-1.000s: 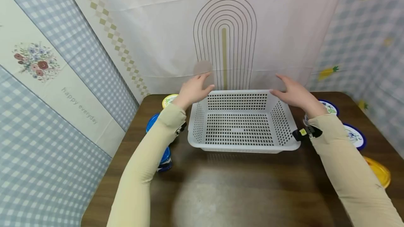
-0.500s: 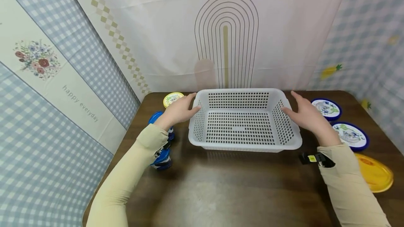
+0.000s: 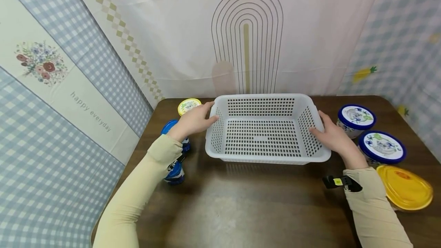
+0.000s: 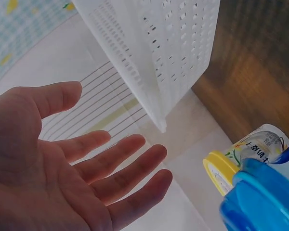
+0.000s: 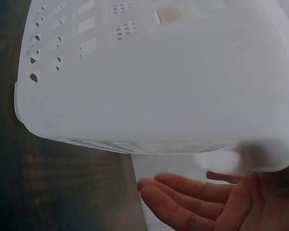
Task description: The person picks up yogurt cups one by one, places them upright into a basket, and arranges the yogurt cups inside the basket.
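Note:
A white plastic basket with perforated walls rests on the brown wooden table. At its left end is my left hand, its thumb overlapping the rim in the head view. In the left wrist view that hand's fingers are spread and slightly bent, with a gap before the basket wall. My right hand is at the right end, thumb over the rim and fingers outside. From the right wrist, its fingers extend loosely beside the basket's wall, and the thumb shows as a shadow through the plastic.
Left of the basket stand a yellow-lidded tub and blue-lidded tubs, partly behind my left arm. Two patterned tubs with blue-rimmed lids and a yellow-lidded container stand to the right. A printed cloth hangs behind the table.
Both hands have come down from above the basket's back corners to its two ends. My right hand has closed in on the right rim during the last half second. The basket has barely shifted.

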Demonstrator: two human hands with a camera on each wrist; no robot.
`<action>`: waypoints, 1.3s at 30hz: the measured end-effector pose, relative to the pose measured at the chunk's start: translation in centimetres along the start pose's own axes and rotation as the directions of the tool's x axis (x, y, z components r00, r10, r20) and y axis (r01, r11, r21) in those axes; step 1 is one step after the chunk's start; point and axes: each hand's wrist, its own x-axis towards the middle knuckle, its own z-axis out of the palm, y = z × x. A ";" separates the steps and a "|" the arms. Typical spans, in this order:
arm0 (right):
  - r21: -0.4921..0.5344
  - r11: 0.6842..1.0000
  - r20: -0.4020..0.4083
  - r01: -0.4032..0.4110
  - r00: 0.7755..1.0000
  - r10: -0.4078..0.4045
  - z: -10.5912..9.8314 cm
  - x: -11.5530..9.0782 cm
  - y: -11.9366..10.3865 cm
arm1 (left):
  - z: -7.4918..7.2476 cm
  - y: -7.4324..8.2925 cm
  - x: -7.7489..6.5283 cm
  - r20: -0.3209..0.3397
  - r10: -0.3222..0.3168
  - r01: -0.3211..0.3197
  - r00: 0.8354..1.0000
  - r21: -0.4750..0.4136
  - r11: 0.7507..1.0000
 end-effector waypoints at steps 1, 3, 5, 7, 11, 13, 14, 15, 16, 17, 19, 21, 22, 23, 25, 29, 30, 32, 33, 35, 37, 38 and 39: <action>0.005 1.000 -0.002 0.002 1.000 -0.002 0.1 0.0 0.0 | -0.1 0.1 -0.1 -0.002 0.002 -0.002 1.000 0.000 1.000; 0.013 1.000 -0.005 -0.001 1.000 0.001 0.2 0.0 0.1 | -0.4 0.2 -0.2 -0.008 0.009 -0.009 1.000 -0.005 1.000; 0.024 1.000 -0.009 -0.004 1.000 0.004 0.3 0.0 0.2 | -0.8 0.3 -0.3 -0.012 0.018 -0.018 1.000 0.005 1.000; 0.034 0.999 -0.013 -0.005 1.000 0.006 0.4 0.0 0.3 | -1.2 0.3 -0.4 -0.015 0.023 -0.023 1.000 0.021 1.000; 0.052 0.999 -0.018 -0.006 1.000 0.007 0.5 0.2 0.4 | -2.3 0.6 -0.7 -0.034 0.025 -0.024 0.999 0.040 0.999; 0.062 0.998 -0.019 -0.008 1.000 0.009 0.5 0.2 0.6 | -2.8 0.8 -0.8 -0.049 0.017 -0.015 0.999 0.042 0.999; 0.065 0.998 -0.022 -0.007 1.000 0.008 0.5 0.2 0.6 | -3.1 0.9 -0.8 -0.056 0.016 -0.013 0.998 0.038 0.999; 0.069 0.998 -0.025 -0.007 1.000 0.009 0.5 0.2 0.7 | -3.3 1.0 -0.9 -0.061 0.013 -0.011 0.998 0.034 0.999; 0.071 0.997 -0.028 -0.006 1.000 0.008 0.5 0.2 0.7 | -3.5 1.0 -0.9 -0.063 0.011 -0.009 0.998 0.030 1.000; 0.078 0.997 -0.030 -0.007 1.000 0.009 0.5 0.1 0.7 | -3.7 1.1 -1.0 -0.063 0.010 -0.008 0.998 0.027 1.000; 0.084 0.996 -0.036 -0.008 0.999 0.011 0.6 0.0 0.7 | -4.1 1.1 -1.3 -0.061 0.011 -0.010 0.998 0.011 1.000; 0.092 0.996 -0.040 -0.009 0.999 0.013 0.7 0.0 0.7 | -4.5 1.1 -1.7 -0.061 0.013 -0.013 0.998 -0.002 1.000; 0.096 0.995 -0.041 -0.007 0.999 0.011 0.8 0.0 0.7 | -4.7 1.0 -2.0 -0.062 0.009 -0.010 0.998 -0.008 1.000; 0.099 0.995 -0.042 -0.007 0.999 0.011 0.8 0.0 0.7 | -4.9 0.9 -2.2 -0.065 0.006 -0.007 0.998 -0.016 1.000; 0.099 0.995 -0.044 -0.003 0.999 0.008 0.9 0.0 0.7 | -5.2 0.8 -2.6 -0.073 0.001 -0.003 0.997 -0.032 0.999; 0.088 0.996 -0.051 -0.001 0.999 0.006 0.8 0.1 0.9 | -5.4 0.1 -3.2 -0.070 0.003 -0.007 0.998 -0.064 0.998; 0.091 0.996 -0.050 -0.001 0.999 0.006 0.8 0.1 0.9 | -5.5 -0.1 -3.4 -0.065 0.006 -0.011 0.998 -0.070 0.998; 0.095 0.995 -0.048 -0.001 0.999 0.005 0.8 0.1 0.9 | -5.6 -0.7 -3.8 -0.052 0.004 -0.008 0.999 -0.075 0.997; 0.098 0.995 -0.046 -0.001 0.999 0.005 0.8 0.2 0.9 | -5.7 -1.0 -4.1 -0.047 0.001 -0.004 0.999 -0.073 0.997; 0.106 0.994 -0.041 0.000 0.999 0.005 0.9 0.2 0.9 | -5.8 -1.6 -4.6 -0.040 -0.007 0.004 0.999 -0.065 0.998; 0.109 0.994 -0.041 0.000 0.999 0.004 1.0 0.2 0.9 | -5.9 -2.2 -5.1 -0.039 -0.015 0.013 0.999 -0.049 0.999; 0.106 0.994 -0.044 -0.002 0.999 0.006 1.0 0.2 0.9 | -6.0 -2.4 -5.3 -0.042 -0.014 0.012 0.999 -0.044 0.999; 0.106 0.994 -0.046 -0.004 0.999 0.009 1.0 0.2 0.9 | -6.1 -2.7 -5.5 -0.041 -0.015 0.014 0.999 -0.042 0.999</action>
